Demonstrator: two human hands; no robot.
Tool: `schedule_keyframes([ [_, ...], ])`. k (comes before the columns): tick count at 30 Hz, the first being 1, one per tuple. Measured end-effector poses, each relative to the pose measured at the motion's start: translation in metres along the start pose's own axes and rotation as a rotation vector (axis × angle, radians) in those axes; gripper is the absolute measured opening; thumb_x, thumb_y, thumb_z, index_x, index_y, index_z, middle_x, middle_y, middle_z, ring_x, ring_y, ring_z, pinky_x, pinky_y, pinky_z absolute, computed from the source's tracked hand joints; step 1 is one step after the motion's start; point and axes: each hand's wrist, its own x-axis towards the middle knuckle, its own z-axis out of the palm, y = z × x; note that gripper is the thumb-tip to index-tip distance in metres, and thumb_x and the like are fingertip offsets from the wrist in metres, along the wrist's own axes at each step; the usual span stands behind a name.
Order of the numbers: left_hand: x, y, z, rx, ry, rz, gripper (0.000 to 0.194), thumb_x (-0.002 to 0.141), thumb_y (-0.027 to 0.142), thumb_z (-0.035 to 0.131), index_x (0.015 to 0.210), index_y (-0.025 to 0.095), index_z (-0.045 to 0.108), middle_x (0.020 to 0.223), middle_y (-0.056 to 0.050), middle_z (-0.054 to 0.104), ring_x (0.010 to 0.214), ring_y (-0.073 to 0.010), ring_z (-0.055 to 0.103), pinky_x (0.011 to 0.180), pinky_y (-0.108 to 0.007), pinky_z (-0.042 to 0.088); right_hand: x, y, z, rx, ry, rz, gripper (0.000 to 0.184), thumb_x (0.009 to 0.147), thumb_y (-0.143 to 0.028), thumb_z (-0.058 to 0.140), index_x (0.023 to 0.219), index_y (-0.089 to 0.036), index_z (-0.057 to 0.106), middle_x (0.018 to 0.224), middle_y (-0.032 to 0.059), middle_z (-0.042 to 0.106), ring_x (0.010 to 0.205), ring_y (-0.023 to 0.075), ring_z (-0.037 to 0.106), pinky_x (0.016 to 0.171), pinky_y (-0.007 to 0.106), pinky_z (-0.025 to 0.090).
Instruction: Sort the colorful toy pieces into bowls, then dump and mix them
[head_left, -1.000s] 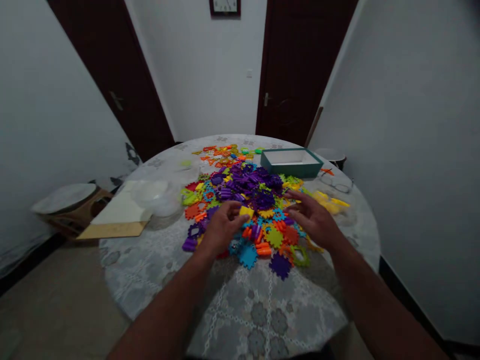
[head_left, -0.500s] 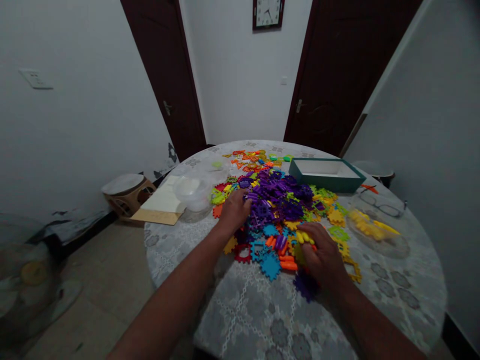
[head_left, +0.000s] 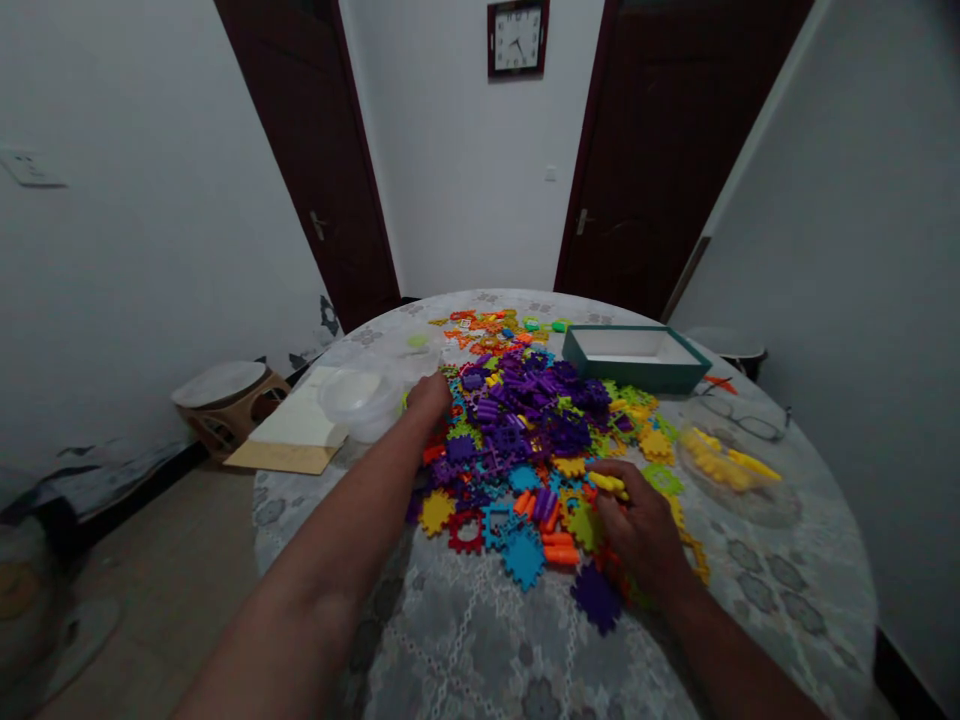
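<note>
A heap of gear-edged plastic toy pieces, largely purple (head_left: 540,395), covers the middle of the table. My left hand (head_left: 430,396) reaches to the left edge of this heap, beside a lime-green piece; its fingers are hidden from me. At the near right side, my right hand (head_left: 641,525) is closed on yellow plastic pieces (head_left: 609,485), which stick out between thumb and fingers. Close to that hand lie a dark purple gear piece (head_left: 597,598), orange connector pieces (head_left: 559,549) and a blue gear piece (head_left: 523,558).
A clear bowl (head_left: 360,400) stands left of the heap, near a cream board (head_left: 289,420). On the right, a clear tray (head_left: 772,500) holds yellow pieces, with eyeglasses (head_left: 761,428) just behind. An open green box (head_left: 637,375) sits at the back right of the round table (head_left: 517,665).
A yellow piece was in my left hand first; then yellow pieces appear in my right. My left hand has since moved left along the heap. The view has swung too.
</note>
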Motion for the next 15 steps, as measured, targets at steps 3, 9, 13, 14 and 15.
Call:
schedule_keyframes([
  [3, 0.002, 0.001, -0.002, 0.000, 0.001, -0.021, 0.045, 0.088, 0.028, 0.071, 0.132, 0.016, 0.073, 0.132, -0.026, 0.071, 0.120, -0.0381, 0.073, 0.096, -0.043, 0.059, 0.002, 0.000, 0.000, 0.012, 0.019, -0.069, 0.033, 0.088, -0.024, 0.053, 0.115, -0.025, 0.072, 0.113, 0.0063, 0.076, 0.105, 0.0265, 0.072, 0.094, 0.040, 0.055],
  [9, -0.037, 0.007, -0.015, -0.087, 0.152, 0.061, 0.040, 0.095, 0.029, 0.059, 0.129, 0.014, 0.073, 0.136, -0.026, 0.066, 0.123, -0.0382, 0.070, 0.099, -0.045, 0.056, 0.007, -0.005, -0.003, 0.016, 0.089, -0.080, 0.026, 0.089, -0.024, 0.057, 0.111, -0.024, 0.070, 0.110, 0.0076, 0.070, 0.104, 0.0274, 0.068, 0.093, 0.041, 0.053],
  [13, -0.088, 0.018, -0.019, -0.252, 0.184, 0.244, 0.031, 0.101, 0.034, 0.055, 0.119, 0.018, 0.076, 0.122, -0.015, 0.074, 0.115, -0.0280, 0.072, 0.095, -0.036, 0.056, 0.008, -0.011, -0.003, 0.033, 0.086, -0.031, 0.019, 0.098, -0.041, 0.062, 0.106, -0.025, 0.070, 0.107, 0.0074, 0.070, 0.102, 0.0279, 0.068, 0.094, 0.043, 0.053],
  [14, -0.103, 0.022, -0.017, -0.305, 0.153, 0.298, 0.029, 0.101, 0.038, 0.057, 0.114, 0.021, 0.077, 0.112, -0.010, 0.077, 0.104, -0.0235, 0.074, 0.089, -0.032, 0.057, 0.007, -0.012, -0.003, 0.045, 0.083, -0.011, 0.022, 0.098, -0.044, 0.063, 0.105, -0.025, 0.070, 0.107, 0.0073, 0.071, 0.102, 0.0281, 0.069, 0.094, 0.043, 0.054],
  [15, -0.119, 0.027, -0.012, -0.391, 0.107, 0.349, 0.030, 0.101, 0.042, 0.057, 0.109, 0.022, 0.078, 0.100, -0.006, 0.078, 0.090, -0.0199, 0.074, 0.079, -0.029, 0.057, 0.006, -0.014, -0.002, 0.060, 0.073, 0.014, 0.024, 0.099, -0.047, 0.063, 0.106, -0.025, 0.070, 0.107, 0.0072, 0.072, 0.101, 0.0281, 0.069, 0.094, 0.043, 0.055],
])
